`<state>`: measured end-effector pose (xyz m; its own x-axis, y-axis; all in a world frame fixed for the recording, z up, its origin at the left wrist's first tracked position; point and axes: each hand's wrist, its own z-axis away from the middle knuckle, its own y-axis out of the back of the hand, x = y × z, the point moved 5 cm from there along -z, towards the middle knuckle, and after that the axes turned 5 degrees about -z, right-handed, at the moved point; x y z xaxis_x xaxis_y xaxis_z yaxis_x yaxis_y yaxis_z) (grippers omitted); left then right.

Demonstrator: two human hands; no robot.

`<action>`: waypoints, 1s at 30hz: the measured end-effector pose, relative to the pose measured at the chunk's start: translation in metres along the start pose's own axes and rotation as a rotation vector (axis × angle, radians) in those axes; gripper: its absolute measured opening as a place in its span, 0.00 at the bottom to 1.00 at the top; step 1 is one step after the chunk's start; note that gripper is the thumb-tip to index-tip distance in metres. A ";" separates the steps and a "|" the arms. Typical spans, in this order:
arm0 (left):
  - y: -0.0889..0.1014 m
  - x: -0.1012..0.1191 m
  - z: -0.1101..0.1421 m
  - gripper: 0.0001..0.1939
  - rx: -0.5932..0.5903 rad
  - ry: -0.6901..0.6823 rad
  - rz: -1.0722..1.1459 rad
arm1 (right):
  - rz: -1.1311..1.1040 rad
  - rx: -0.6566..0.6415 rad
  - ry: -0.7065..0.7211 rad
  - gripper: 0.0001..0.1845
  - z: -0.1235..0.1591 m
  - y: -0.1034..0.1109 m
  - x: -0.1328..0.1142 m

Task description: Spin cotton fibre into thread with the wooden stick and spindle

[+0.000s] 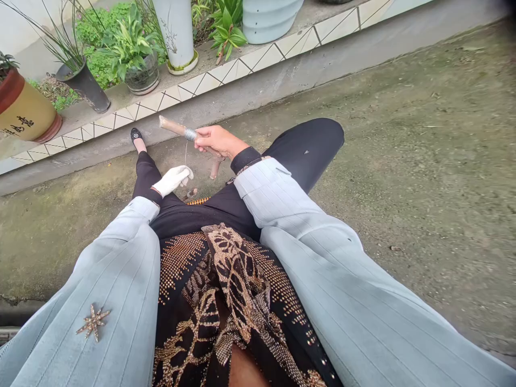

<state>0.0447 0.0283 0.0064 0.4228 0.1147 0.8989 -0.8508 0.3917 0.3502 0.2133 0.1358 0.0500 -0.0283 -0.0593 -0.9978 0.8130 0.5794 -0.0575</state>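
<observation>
Left hand (172, 180) in a white glove, above the black trouser leg (145, 174); grip bunched, cannot tell if it holds anything. Right hand (220, 141) bare; grip closed round a wooden rod (171, 126) bound with a silver wire coil (190, 134). Thin strand (186, 154) hangs from the coil toward the glove. Beyond: mossy concrete ground (403, 134), tiled ledge (193, 86), potted plants (133, 54).

Black brushed Chinese characters (24, 122) run across the yellow glazed flowerpot (36, 107), curving out of view and illegible; the black shoe (136, 135) bears a tiny unreadable emblem.
</observation>
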 end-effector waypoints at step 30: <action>-0.012 0.013 0.004 0.20 -0.112 -0.053 -0.134 | 0.376 0.173 -0.143 0.12 -0.002 0.016 0.010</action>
<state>0.0594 0.0217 0.0144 0.5109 0.0078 0.8596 -0.7463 0.5002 0.4390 0.2243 0.1463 0.0394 0.3589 0.0111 -0.9333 0.8371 0.4385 0.3271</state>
